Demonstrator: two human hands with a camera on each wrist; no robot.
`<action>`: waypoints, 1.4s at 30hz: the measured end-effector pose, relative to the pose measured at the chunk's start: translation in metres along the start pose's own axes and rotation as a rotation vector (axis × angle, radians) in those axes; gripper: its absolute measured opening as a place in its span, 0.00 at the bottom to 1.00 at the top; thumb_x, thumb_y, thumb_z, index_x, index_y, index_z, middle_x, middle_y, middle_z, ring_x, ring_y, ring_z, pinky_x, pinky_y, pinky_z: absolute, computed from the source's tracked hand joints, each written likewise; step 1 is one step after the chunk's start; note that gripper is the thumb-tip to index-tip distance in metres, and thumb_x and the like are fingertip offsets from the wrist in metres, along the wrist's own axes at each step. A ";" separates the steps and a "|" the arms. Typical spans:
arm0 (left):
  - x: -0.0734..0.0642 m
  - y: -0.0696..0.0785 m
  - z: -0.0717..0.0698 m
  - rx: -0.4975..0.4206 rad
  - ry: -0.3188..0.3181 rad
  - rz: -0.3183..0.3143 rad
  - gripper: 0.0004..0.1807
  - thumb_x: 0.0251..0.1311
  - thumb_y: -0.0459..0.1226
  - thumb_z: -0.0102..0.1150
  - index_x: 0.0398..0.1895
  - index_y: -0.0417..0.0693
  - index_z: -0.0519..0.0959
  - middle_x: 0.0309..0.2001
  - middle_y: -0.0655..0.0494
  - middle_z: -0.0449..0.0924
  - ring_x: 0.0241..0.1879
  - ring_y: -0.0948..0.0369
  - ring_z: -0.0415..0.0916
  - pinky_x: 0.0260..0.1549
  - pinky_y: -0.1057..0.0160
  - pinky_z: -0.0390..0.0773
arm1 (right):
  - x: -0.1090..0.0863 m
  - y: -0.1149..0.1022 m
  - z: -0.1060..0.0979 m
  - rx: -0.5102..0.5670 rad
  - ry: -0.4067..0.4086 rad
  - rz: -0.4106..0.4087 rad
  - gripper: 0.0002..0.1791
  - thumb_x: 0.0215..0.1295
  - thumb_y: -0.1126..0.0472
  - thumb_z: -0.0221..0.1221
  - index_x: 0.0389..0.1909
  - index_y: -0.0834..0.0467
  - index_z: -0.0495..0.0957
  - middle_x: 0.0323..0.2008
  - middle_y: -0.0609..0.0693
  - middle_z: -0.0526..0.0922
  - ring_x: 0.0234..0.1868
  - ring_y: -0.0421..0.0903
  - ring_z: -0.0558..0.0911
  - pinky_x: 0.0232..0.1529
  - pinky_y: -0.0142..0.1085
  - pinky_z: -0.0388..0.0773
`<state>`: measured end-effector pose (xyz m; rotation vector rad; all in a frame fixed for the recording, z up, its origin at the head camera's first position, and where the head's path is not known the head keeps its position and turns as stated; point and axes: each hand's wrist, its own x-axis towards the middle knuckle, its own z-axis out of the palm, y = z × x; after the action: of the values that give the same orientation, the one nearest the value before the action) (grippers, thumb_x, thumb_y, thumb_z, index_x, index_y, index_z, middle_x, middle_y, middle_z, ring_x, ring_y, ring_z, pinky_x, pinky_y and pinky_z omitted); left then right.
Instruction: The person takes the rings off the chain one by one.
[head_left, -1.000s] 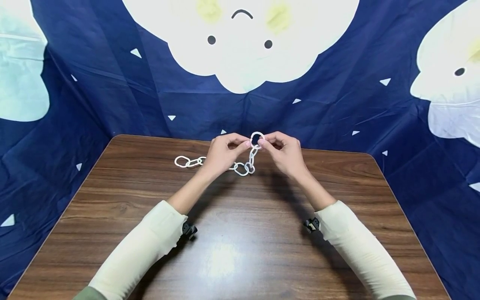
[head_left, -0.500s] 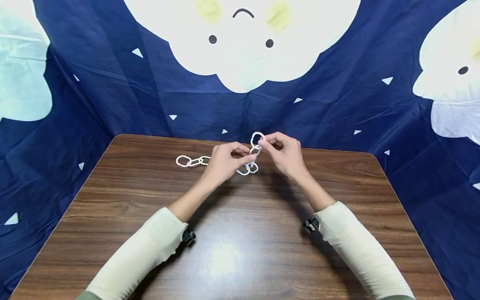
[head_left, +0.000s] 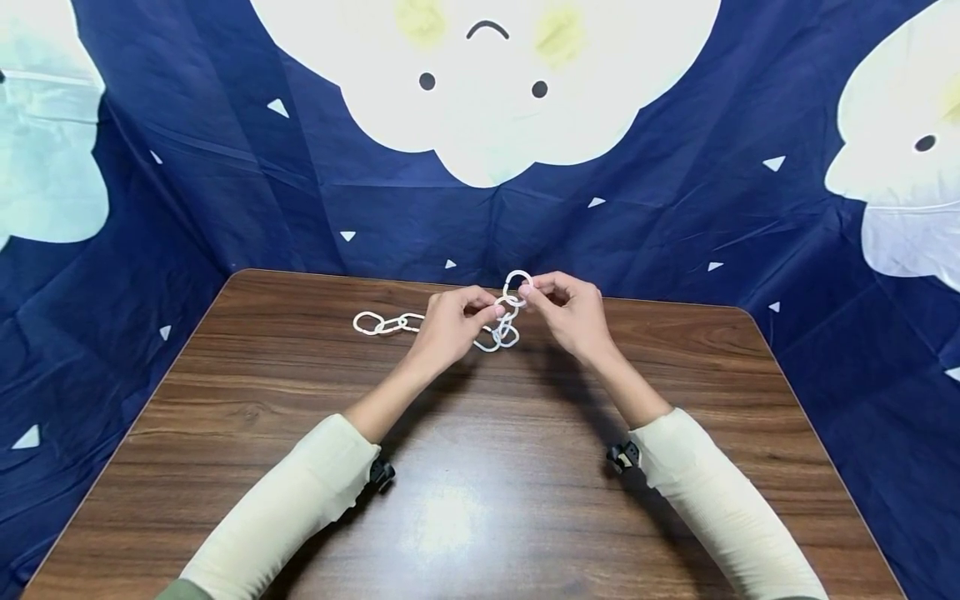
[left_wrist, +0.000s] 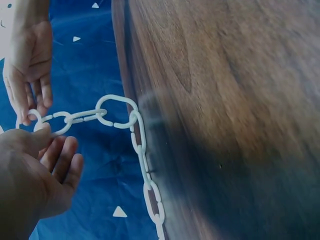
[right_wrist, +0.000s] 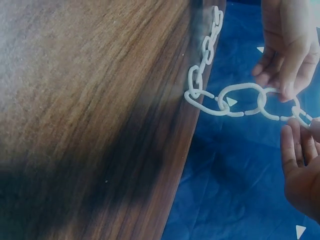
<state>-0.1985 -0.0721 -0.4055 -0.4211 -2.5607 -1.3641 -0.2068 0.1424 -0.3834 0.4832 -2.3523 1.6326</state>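
A white plastic chain (head_left: 402,320) of several oval links stretches along the far part of the table, and its right end is lifted. My right hand (head_left: 573,317) pinches the end link (head_left: 519,272) between thumb and fingertips, above the table's far edge. Close beside it, my left hand (head_left: 450,327) pinches the adjoining link (right_wrist: 267,116) with its thumb and index finger. Narrow gaps show in the sides of some links in the left wrist view. The left hand covers part of the chain in the head view.
The brown wooden table (head_left: 480,417) carries the rest of the chain, which trails off to the left. Right behind its far edge hangs a dark blue cloth (head_left: 420,217) with white clouds and small triangles.
My left hand has let go of the end link and moved slightly down to the adjoining link. My right hand keeps hold of the end link and has lowered a little.
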 end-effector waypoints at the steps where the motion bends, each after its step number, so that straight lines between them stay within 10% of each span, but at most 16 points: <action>1: 0.000 -0.001 -0.001 0.004 0.002 -0.002 0.07 0.74 0.42 0.75 0.46 0.48 0.93 0.45 0.54 0.97 0.46 0.55 0.91 0.53 0.50 0.87 | 0.000 0.001 0.000 0.002 -0.003 0.005 0.09 0.75 0.65 0.74 0.46 0.68 0.91 0.37 0.69 0.93 0.32 0.38 0.91 0.37 0.22 0.82; 12: 0.001 -0.004 -0.006 0.011 0.013 0.024 0.08 0.75 0.41 0.74 0.47 0.46 0.94 0.46 0.53 0.97 0.47 0.55 0.92 0.53 0.50 0.87 | -0.006 0.013 -0.002 0.189 -0.037 0.160 0.14 0.76 0.69 0.71 0.54 0.76 0.88 0.41 0.70 0.93 0.31 0.38 0.92 0.40 0.35 0.93; 29: 0.002 -0.007 -0.003 0.024 0.004 0.092 0.08 0.76 0.39 0.74 0.47 0.44 0.94 0.46 0.51 0.97 0.42 0.55 0.93 0.48 0.50 0.91 | -0.014 0.020 -0.003 0.346 -0.063 0.399 0.19 0.78 0.71 0.68 0.61 0.81 0.82 0.34 0.46 0.94 0.28 0.38 0.91 0.37 0.33 0.92; 42: 0.002 -0.008 -0.002 0.014 0.006 0.138 0.07 0.74 0.38 0.75 0.46 0.44 0.94 0.46 0.49 0.97 0.36 0.55 0.87 0.41 0.52 0.86 | -0.018 0.027 -0.003 0.419 -0.067 0.465 0.19 0.76 0.73 0.67 0.61 0.83 0.81 0.32 0.47 0.93 0.28 0.39 0.92 0.36 0.32 0.92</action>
<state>-0.2032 -0.0775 -0.4101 -0.5793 -2.4839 -1.2957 -0.2006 0.1562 -0.4125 0.0528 -2.2831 2.3713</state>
